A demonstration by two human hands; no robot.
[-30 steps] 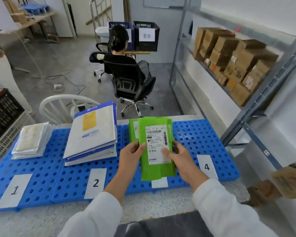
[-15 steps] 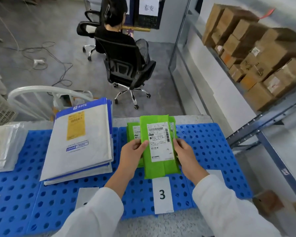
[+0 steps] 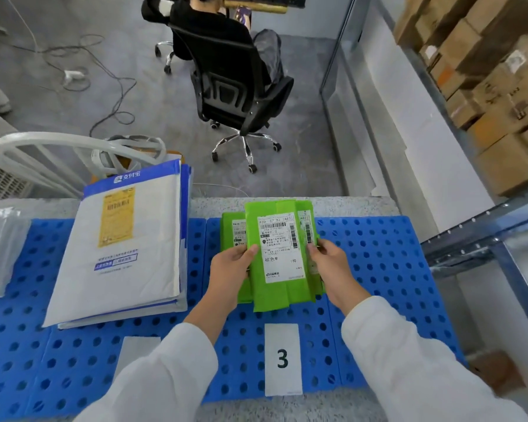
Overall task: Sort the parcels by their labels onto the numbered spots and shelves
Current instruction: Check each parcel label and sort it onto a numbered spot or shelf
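While the left hand [image 3: 229, 269] and right hand [image 3: 329, 263] pinch a green parcel [image 3: 279, 254] over the pile [image 3: 233, 228] beyond the 3 card [image 3: 282, 359], mailers [image 3: 119, 248] sit stacked left, so partway done, I'd guess.

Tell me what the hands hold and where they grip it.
The top green parcel, gripped at mid-length: left hand on its left edge, right hand on its right edge.
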